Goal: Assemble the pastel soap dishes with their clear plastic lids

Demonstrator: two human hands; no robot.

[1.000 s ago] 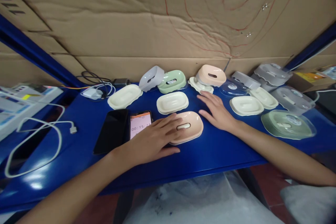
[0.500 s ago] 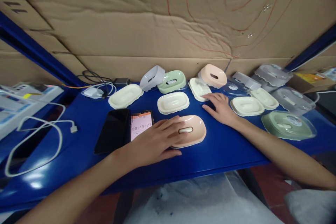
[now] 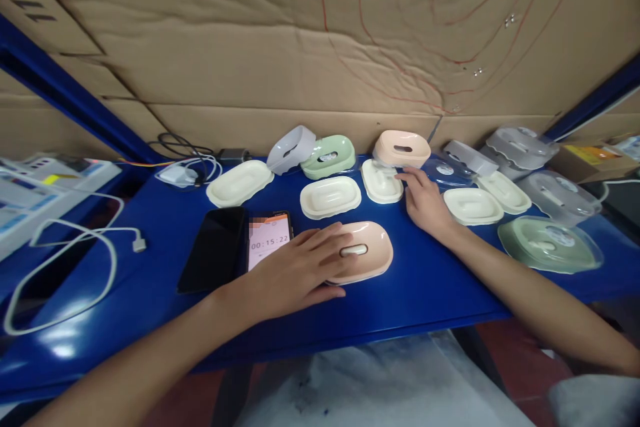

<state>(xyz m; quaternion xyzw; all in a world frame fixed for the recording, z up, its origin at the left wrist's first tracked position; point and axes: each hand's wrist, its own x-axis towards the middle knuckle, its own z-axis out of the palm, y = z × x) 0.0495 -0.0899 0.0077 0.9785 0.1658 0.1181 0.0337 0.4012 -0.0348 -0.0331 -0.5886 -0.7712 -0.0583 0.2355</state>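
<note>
Head view: the near peach dish (image 3: 376,253) lies flat on the blue table (image 3: 430,287), a white bar (image 3: 354,249) showing in its oval slot. The left hand (image 3: 310,263) rests palm down across its left end, fingers extended and slightly spread, thumb apart at the front, not closed around it. The right hand (image 3: 425,197) is half open, fingers loosely bent, its fingertips at the right rim of the upright white tray (image 3: 381,192); whether they grip anything cannot be told. The rear peach dish (image 3: 403,147), just behind this tray, has a dark slot, as does the green dish (image 3: 330,159). The middle white tray (image 3: 330,197) and the left white tray (image 3: 240,183) show bare hollows. At right, the covered green dish (image 3: 550,243) contains a white bar beneath a transparent cover.

The front edge (image 3: 370,335) of the table runs well apart from the near peach dish, with a strip of blue surface between. A wider blue stretch reaches the right forearm. Towards the left, the lit phone (image 3: 267,233) and the dark phone (image 3: 215,250) limit the room; behind, a cardboard wall (image 3: 240,67) bounds the rear row.
</note>
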